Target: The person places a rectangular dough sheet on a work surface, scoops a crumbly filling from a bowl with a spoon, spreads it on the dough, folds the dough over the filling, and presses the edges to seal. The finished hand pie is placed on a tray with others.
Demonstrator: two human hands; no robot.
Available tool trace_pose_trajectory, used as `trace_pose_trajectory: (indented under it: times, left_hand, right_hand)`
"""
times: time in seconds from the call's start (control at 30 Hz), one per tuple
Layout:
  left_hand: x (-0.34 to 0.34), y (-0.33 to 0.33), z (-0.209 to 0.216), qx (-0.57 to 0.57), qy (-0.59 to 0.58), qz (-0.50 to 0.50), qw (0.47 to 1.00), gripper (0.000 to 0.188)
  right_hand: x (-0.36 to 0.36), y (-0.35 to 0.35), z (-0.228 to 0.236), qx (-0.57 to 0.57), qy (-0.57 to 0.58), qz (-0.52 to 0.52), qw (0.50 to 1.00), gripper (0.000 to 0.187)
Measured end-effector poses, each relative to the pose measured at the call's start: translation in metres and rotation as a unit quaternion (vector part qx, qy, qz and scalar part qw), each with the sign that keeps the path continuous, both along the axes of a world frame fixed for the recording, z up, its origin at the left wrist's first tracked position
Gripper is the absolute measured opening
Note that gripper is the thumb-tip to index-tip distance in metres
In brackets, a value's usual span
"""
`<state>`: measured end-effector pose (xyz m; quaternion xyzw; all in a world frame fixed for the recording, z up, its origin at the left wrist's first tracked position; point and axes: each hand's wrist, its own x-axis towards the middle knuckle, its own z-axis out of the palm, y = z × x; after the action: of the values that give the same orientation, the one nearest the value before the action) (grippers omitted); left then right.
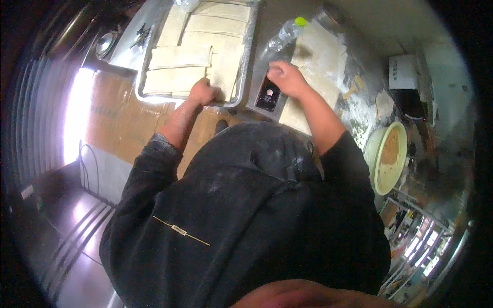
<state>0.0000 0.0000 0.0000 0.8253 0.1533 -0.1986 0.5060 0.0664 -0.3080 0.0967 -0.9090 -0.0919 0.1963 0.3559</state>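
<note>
Plainly, our right grip [286, 78], fingers bunched, is nearer the dark phone [267, 97], whose long axis runs inward from the worktop's [267, 18] near edge, far end beside that grip. Our left grip [204, 92] sits at the tray's [137, 88] near edge, by dough sheets [179, 57]; whether either clamps anything, we cannot tell.

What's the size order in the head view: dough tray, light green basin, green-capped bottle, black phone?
Largest to smallest, as they look:
1. Dough tray
2. Light green basin
3. Green-capped bottle and black phone: too alike to rank
</note>
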Motion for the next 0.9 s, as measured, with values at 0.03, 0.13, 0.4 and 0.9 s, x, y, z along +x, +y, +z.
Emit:
trace_pose_trajectory:
  times: [0.03,0.13,0.4,0.9]
  left_hand:
    - [0.006,0.002,0.0,-0.032,0.03,-0.015,0.999,0.041]
    - [0.011,0.011,-0.004,-0.084,0.072,-0.035,0.993,0.036]
    - [0.047,0.027,-0.023,0.219,-0.016,-0.336,0.916,0.054]
    - [-0.014,-0.278,0.03,0.16,-0.097,-0.513,0.838,0.05]
  right_hand:
    - [-0.014,-0.024,-0.013,0.01,0.035,-0.007,0.999,0.045]
    - [-0.072,-0.096,-0.039,0.08,0.121,-0.125,0.982,0.043]
    - [-0.213,-0.215,-0.076,0.013,0.093,-0.322,0.942,0.046]
    - [-0.173,-0.278,-0.096,-0.197,0.008,0.034,0.98,0.022]
